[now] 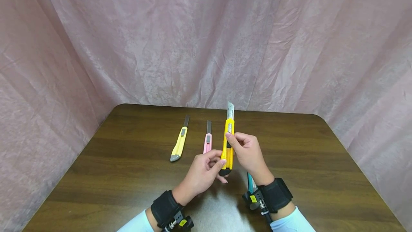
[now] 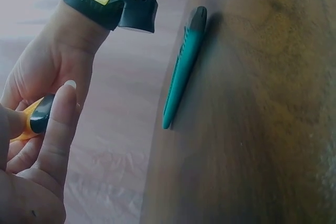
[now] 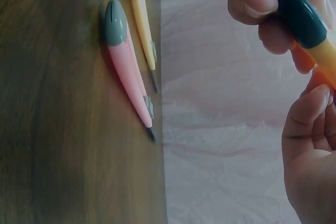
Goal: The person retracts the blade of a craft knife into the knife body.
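A yellow utility knife (image 1: 229, 131) with a black end cap is held upright above the table, its blade extended at the top. My left hand (image 1: 202, 174) pinches its lower end near the cap. Higher up, my right hand (image 1: 249, 153) grips the body, with the thumb on the slider area. Behind the left hand lies a pink utility knife (image 1: 207, 142), its blade out and its lower part hidden in the head view. In the right wrist view that pink knife's grey end (image 3: 116, 24) shows.
A pale yellow utility knife (image 1: 179, 144) with its blade out lies left of the pink one on the wooden table (image 1: 128, 174). A teal utility knife (image 2: 184, 69) lies by the right wrist, mostly covered in the head view. A pink curtain (image 1: 180, 46) hangs behind.
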`<state>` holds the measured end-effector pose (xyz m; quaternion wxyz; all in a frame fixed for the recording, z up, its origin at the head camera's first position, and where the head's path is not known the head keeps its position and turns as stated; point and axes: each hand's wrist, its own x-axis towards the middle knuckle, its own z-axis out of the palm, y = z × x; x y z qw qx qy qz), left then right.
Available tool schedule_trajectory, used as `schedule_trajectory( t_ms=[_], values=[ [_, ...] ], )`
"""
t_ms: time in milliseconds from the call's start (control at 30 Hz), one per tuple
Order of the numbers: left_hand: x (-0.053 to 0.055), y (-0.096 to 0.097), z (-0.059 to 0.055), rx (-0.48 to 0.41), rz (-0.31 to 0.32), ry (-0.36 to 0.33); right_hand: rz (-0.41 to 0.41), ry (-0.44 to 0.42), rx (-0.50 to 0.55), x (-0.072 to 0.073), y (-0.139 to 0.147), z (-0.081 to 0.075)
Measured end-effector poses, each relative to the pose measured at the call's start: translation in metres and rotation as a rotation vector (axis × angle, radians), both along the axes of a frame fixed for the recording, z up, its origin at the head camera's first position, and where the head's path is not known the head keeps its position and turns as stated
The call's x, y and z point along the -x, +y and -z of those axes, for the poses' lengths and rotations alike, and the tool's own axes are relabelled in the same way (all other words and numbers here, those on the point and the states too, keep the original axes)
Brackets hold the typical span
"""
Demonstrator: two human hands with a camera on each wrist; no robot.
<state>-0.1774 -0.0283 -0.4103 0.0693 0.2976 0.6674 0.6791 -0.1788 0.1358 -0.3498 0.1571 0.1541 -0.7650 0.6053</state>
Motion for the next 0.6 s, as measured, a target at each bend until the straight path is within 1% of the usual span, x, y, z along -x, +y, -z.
schedule_trajectory(
  t_ms=[33, 100, 233, 267, 333, 400, 500, 600],
  values=[
    [-0.002, 0.0, -0.003, 0.006, -0.001, -0.003, -0.003, 0.0, -0.003, 0.0, 0.0, 0.0],
    [-0.001, -0.001, -0.003, 0.005, 0.001, -0.004, -0.006, -0.001, -0.008, -0.001, 0.0, -0.001],
    [-0.007, -0.002, -0.016, 0.012, 0.001, -0.003, -0.013, 0.013, 0.004, 0.001, 0.0, 0.0],
    [-0.008, -0.002, -0.017, 0.009, 0.001, 0.001, -0.01, 0.018, 0.004, 0.003, 0.001, 0.004],
    [-0.012, -0.002, -0.025, 0.022, 0.001, 0.002, 0.001, 0.026, -0.001, 0.008, 0.003, 0.011],
    [-0.014, -0.002, -0.028, 0.033, 0.001, -0.003, 0.012, 0.027, -0.014, 0.014, 0.006, 0.02],
    [-0.013, -0.002, -0.027, 0.041, 0.005, -0.012, 0.016, 0.033, -0.029, 0.021, 0.01, 0.03],
    [-0.009, -0.002, -0.019, 0.034, 0.003, -0.012, -0.006, 0.046, -0.031, 0.023, 0.011, 0.033]
  ],
)
